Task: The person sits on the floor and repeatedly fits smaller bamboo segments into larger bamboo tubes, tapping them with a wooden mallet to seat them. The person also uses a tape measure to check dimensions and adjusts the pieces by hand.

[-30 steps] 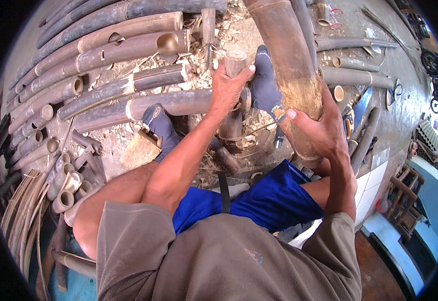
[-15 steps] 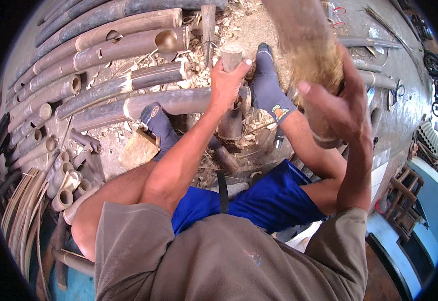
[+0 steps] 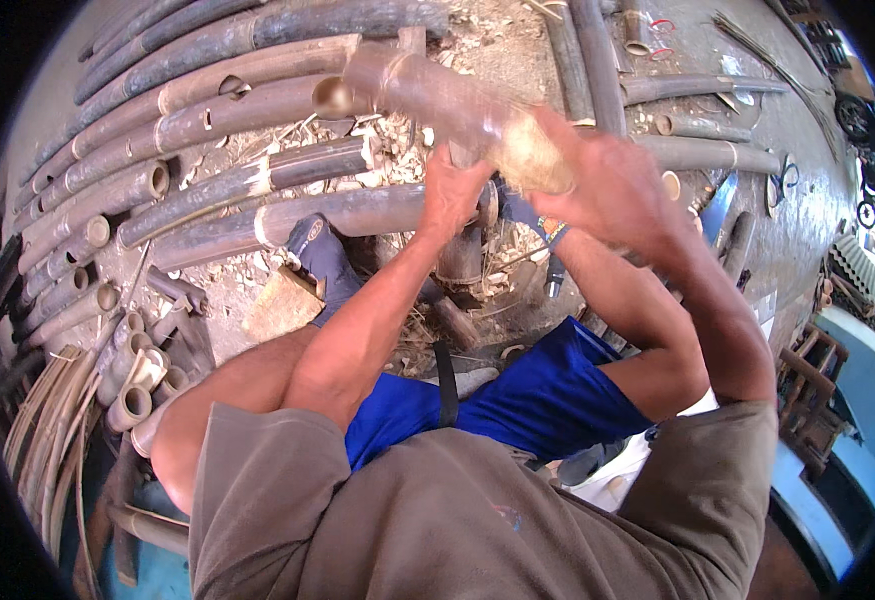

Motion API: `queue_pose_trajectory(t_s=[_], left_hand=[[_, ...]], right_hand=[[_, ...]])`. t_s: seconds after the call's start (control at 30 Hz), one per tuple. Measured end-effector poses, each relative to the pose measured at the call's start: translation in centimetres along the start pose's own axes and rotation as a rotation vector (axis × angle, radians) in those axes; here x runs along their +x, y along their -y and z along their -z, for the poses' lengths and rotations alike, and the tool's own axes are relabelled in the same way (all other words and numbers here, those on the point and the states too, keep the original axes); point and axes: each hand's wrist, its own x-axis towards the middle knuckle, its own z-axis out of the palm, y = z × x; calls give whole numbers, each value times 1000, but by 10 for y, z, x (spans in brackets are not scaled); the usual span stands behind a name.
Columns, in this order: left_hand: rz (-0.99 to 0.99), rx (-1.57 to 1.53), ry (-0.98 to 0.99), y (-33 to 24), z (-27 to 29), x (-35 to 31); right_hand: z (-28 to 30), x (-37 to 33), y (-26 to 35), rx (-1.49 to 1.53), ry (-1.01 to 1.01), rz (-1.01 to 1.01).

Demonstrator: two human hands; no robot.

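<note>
Gripping one bamboo piece (image 3: 437,95) together: right hand (image 3: 612,185) wraps the pale near end, left hand (image 3: 454,192) clutches mid-length, pole slanting up-left.

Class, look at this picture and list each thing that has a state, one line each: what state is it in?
Bamboo pole: lifted off the ground, tilted, blurred, gripped by both hands.
Left hand: closed around the pole.
Right hand: closed on the pole's frayed end.
Bamboo poles on the ground: lying flat, side by side.
Short bamboo tubes: open hollow ends facing up.
Wood shavings: scattered loose.
</note>
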Motion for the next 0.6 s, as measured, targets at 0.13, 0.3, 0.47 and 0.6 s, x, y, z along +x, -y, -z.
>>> queue_pose_trajectory(t_s=[0.13, 0.3, 0.47, 0.6], left_hand=[[-194, -100, 67, 12, 3, -17], [-162, -10, 113, 20, 9, -12], [-277, -92, 245, 40, 10, -24], [-303, -128, 270, 32, 2, -41]], right_hand=[[33, -13, 20, 219, -135, 8], [-2, -45, 33, 327, -106, -155], [12, -70, 49, 366, -156, -131], [-34, -95, 52, 543, -309, -171]])
